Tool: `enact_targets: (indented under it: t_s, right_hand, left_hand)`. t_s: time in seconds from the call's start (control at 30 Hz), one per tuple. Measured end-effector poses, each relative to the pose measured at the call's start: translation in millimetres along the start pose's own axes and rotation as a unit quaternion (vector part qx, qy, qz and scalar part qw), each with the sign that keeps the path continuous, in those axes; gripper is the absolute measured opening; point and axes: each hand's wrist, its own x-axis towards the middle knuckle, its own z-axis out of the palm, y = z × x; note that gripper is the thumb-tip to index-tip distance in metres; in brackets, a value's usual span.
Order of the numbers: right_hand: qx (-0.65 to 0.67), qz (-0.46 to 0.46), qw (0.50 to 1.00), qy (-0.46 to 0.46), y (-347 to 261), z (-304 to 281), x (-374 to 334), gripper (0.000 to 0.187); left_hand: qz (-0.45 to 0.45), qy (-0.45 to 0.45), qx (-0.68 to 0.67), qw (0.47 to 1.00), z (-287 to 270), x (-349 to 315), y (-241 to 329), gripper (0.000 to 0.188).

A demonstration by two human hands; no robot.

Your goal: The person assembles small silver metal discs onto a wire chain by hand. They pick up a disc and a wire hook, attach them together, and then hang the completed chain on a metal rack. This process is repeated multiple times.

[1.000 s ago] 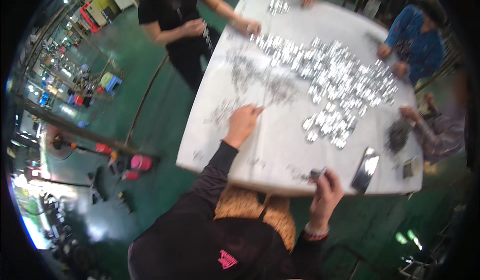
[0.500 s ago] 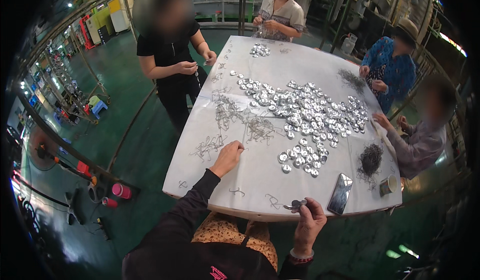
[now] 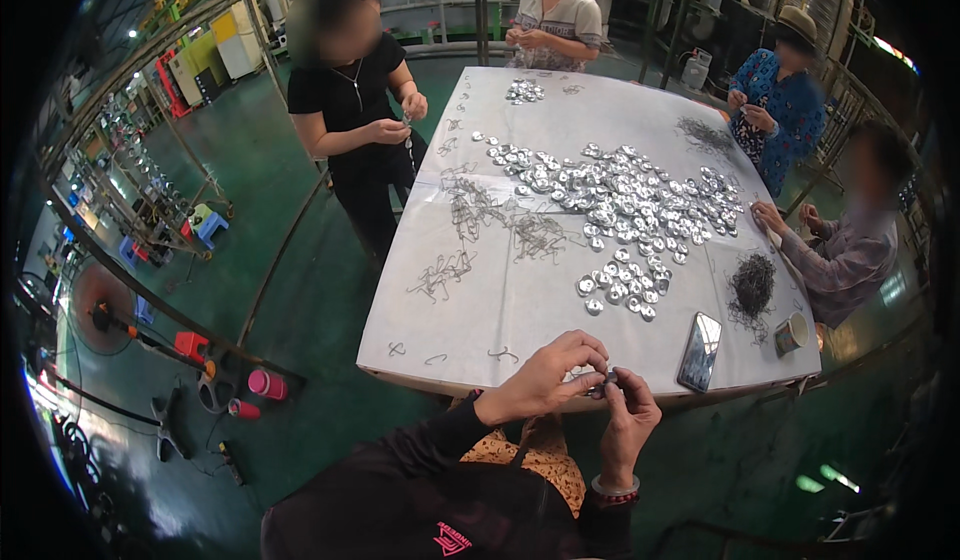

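My hands meet over the table's near edge. The right hand (image 3: pixel 630 415) is closed, pinching a small dark-grey metal piece (image 3: pixel 608 382) between thumb and fingertips. From the left, my left hand (image 3: pixel 555 372) comes up to it with thumb and fingers closed against the piece; what lies between its own fingertips is hidden. Beyond the hands lie thin bent wire hooks: a heap (image 3: pixel 535 237) in the middle-left, a smaller group (image 3: pixel 440 276) nearer me, and a single hook (image 3: pixel 503 356) close to my left hand. A large spread of shiny silver discs (image 3: pixel 625 195) covers the table's centre.
On the white-covered table (image 3: pixel 480 310), a phone (image 3: pixel 700 352), a cup (image 3: pixel 790 334) and a dark wire heap (image 3: pixel 751 285) lie to the right. Several co-workers stand or sit around the far sides, handling small parts. A fan (image 3: pixel 105 315) stands at the left.
My left hand has left the wire hooks and come right and nearer to the right hand. The metal piece now sits between both hands' fingers. The view has shifted slightly.
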Motion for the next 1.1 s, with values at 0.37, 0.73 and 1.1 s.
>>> enact_targets:
  t_s: [0.37,0.73,1.1]
  right_hand:
    - [-0.234,-0.094,0.966,-0.055,3,-4,8,0.018]
    - [-0.398,-0.029,0.917,0.006,93,-109,139,0.031]
    - [-0.411,0.008,0.911,-0.02,103,-76,136,0.028]
  left_hand:
    - [0.008,0.024,0.055,0.998,4,-4,-18,0.015]
    - [-0.116,0.016,-0.026,0.993,16,-15,-14,0.01]
    - [-0.055,-0.033,-0.071,0.995,40,-27,-12,0.011]
